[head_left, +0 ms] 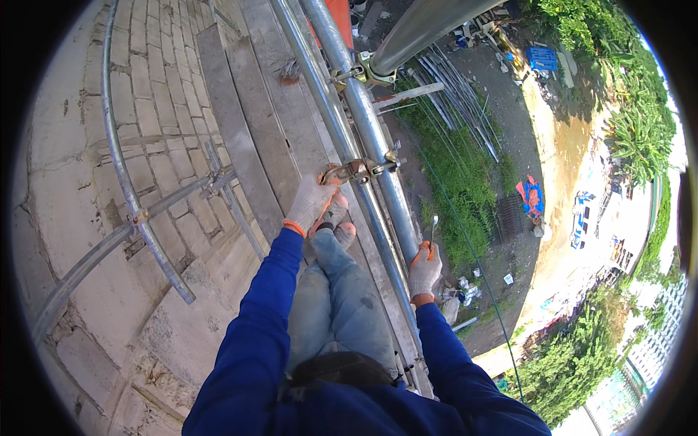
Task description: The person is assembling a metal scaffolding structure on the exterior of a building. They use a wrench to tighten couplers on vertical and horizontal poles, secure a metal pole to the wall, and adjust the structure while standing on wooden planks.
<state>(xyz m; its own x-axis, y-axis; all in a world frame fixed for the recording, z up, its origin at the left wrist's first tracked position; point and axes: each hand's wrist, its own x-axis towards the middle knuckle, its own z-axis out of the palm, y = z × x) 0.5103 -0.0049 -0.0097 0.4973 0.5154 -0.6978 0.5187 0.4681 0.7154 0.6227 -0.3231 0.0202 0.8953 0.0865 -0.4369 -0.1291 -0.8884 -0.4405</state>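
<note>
My left hand, in a pale work glove with an orange cuff, is closed on a scaffold clamp at the two parallel steel tubes. The clamp sits against the nearer tube, and a second coupler part shows on the outer tube. To the right of the tubes, my right hand, gloved alike, is closed around a metal wrench whose end points up. The palm side of both hands is hidden.
Planks run beside a block wall. Cross tubes stand at left. A thick post rises by another clamp. Far below right lie stacked pipes, weeds and a blue pallet. A thin line hangs outside.
</note>
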